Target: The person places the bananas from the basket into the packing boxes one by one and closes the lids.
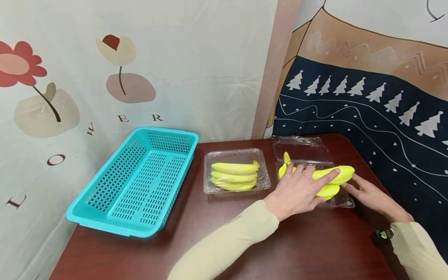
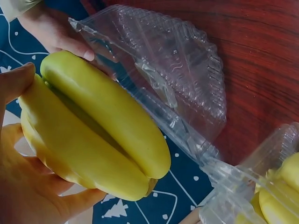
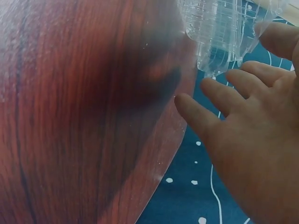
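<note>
My left hand [image 1: 297,190] grips a bunch of yellow bananas [image 2: 100,126], thumb on one side and fingers round the other. The bunch is over an open clear plastic clamshell box [image 1: 344,201], whose lid [image 1: 302,148] lies folded back toward the wall. My right hand [image 1: 374,198] is at the box's right side, its fingers loosely extended. In the right wrist view, the fingertips [image 3: 210,86] are right by the box's clear edge [image 3: 215,44]. The bananas and left hand hide much of the box's inside.
A second clear box [image 1: 237,155], lid down, holds yellow bananas [image 1: 234,177] just left of the open one. Farther left stands a turquoise plastic basket [image 1: 145,182]. Printed cloth [image 1: 210,77] hangs behind the brown table [image 1: 308,249], whose right edge lies close to my right hand.
</note>
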Demonstrator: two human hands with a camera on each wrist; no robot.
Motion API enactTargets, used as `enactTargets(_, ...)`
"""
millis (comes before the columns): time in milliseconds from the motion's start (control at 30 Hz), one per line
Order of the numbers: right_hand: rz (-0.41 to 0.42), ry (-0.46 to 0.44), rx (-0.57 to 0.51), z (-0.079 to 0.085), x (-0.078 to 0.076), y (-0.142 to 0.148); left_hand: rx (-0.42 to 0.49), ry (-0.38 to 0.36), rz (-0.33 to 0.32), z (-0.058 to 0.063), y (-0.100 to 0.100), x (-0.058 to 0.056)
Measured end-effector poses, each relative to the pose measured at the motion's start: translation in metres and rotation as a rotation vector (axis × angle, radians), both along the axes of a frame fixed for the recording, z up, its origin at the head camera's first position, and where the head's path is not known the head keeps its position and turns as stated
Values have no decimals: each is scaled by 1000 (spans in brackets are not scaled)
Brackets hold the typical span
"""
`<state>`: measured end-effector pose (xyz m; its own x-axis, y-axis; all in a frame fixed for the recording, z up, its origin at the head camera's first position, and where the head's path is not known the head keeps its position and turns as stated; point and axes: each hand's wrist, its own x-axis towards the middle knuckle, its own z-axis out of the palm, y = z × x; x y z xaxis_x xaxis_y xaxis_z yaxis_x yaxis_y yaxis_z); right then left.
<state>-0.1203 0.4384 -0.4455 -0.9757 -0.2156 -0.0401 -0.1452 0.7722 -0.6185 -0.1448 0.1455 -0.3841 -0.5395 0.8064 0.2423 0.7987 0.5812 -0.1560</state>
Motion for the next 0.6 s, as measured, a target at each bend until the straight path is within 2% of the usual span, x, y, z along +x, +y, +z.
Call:
enactTargets(233,9,-4,1,0,0,0,-35,31,24,-6,9,-1)
enactTargets(600,26,24,-23,-2,0,1,-93,2,55,-16,18,-5)
